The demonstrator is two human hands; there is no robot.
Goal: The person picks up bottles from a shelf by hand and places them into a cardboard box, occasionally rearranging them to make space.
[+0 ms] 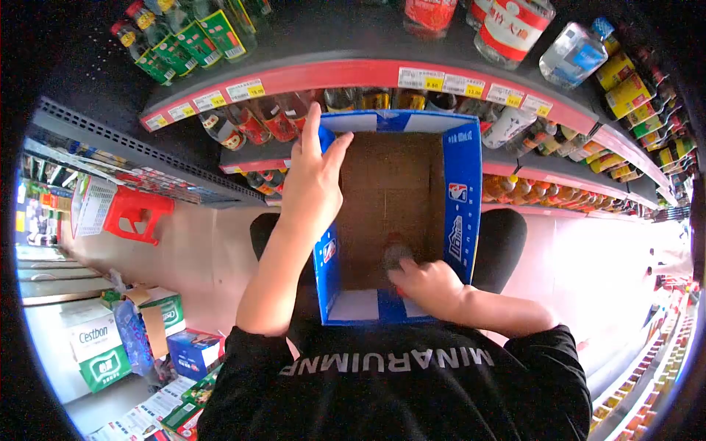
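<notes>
A blue cardboard box [462, 198] with an open top and a brown inside stands between my knees, tilted towards me. Over its upper left rim lies my left hand [316, 173], one finger stretched along the outside and others bent over the edge, so the wall is held between them. My right hand [428, 287] reaches into the lower part of the box, fingers closed around a small bottle-like thing [398, 255]. That thing is greyish and rounded with a bit of red, and blurred; my fingers hide part of it.
Close ahead, a shelf with a red edge [338, 71] holds bottles, including a clear one with a blue cap [576, 53]. More bottles fill the lower shelves. On the left are a red plastic stool [140, 213], a Cestbon carton [95, 349] and other boxes on the floor.
</notes>
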